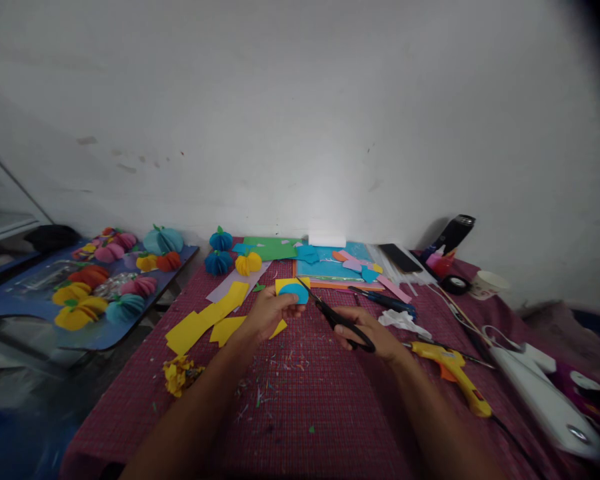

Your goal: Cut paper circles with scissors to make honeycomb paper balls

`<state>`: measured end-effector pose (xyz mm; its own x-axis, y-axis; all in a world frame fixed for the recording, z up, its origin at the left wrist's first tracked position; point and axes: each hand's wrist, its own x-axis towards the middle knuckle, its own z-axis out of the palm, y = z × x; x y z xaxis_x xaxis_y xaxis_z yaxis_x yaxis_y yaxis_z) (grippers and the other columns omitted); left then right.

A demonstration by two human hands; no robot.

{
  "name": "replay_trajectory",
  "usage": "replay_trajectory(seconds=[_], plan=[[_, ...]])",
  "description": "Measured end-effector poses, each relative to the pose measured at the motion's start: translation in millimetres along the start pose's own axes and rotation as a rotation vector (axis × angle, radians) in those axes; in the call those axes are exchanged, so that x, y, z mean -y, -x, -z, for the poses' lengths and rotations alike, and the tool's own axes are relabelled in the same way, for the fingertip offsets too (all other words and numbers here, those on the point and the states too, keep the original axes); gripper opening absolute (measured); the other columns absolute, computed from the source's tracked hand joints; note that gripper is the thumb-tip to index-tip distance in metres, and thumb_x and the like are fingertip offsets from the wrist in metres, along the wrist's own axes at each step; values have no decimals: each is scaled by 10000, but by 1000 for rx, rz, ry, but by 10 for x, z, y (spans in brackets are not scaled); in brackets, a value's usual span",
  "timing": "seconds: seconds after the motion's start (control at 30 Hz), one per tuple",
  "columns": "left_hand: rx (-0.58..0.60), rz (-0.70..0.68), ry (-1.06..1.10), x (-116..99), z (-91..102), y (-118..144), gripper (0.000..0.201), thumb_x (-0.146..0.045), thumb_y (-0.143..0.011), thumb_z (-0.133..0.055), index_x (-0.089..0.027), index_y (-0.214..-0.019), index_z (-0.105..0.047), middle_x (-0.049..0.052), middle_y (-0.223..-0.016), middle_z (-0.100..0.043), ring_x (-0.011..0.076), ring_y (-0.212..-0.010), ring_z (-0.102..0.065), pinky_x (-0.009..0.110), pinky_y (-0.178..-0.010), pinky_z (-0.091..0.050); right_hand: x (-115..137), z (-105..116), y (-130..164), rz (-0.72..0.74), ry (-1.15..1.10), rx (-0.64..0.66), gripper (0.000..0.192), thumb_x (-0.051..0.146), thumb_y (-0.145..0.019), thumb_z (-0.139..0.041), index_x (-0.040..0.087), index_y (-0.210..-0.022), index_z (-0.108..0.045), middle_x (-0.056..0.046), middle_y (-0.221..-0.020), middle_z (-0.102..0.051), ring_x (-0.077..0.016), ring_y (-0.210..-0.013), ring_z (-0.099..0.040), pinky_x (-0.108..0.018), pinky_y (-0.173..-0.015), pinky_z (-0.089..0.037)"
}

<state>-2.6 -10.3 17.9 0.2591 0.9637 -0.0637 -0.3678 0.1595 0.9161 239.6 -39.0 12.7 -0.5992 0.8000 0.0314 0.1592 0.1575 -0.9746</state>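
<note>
Between the thumb and fingers of my left hand (273, 310) is a blue paper circle (293, 291), pinched against a yellow paper piece (280, 283) behind it. My right hand (363, 330) grips black-handled scissors (333, 315). Their blades point up and left, close to the right edge of the two papers; whether they touch the paper I cannot tell. Yellow paper strips (207, 319) lie left of my left hand, and another yellow piece (227, 328) rests partly behind my wrist.
Blue paper pumpkins (219, 262) and a yellow one (249, 263) stand at the back left. Several more paper pumpkins sit on a blue side table (105, 340). To the right are a yellow glue gun (453, 373), crumpled tissue (404, 321), a paper cup (489, 285) and a white power strip (545, 400).
</note>
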Motion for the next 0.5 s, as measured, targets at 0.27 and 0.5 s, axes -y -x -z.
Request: replay_trajectory(seconds=[0.27, 0.5], plan=[[8, 22, 4, -25, -8, 11, 242, -256, -636, -780, -110, -772, -644, 79, -695, -686, 166, -614, -647, 275, -579, -498, -23, 24, 1, -27, -29, 0, 391, 520, -844, -629, 151, -967, -584, 40, -604, -503, -92, -491, -453, -210, -464, -322], [-4, 33, 5, -16, -3, -3, 237, -240, -634, -779, -101, -776, -650, 83, -711, -686, 170, -615, -650, 273, -567, -503, 3, -8, -14, -7, -55, 15, 385, 515, -859, -616, 150, -974, -574, 25, -630, -531, -98, -528, -480, -211, -494, -354]])
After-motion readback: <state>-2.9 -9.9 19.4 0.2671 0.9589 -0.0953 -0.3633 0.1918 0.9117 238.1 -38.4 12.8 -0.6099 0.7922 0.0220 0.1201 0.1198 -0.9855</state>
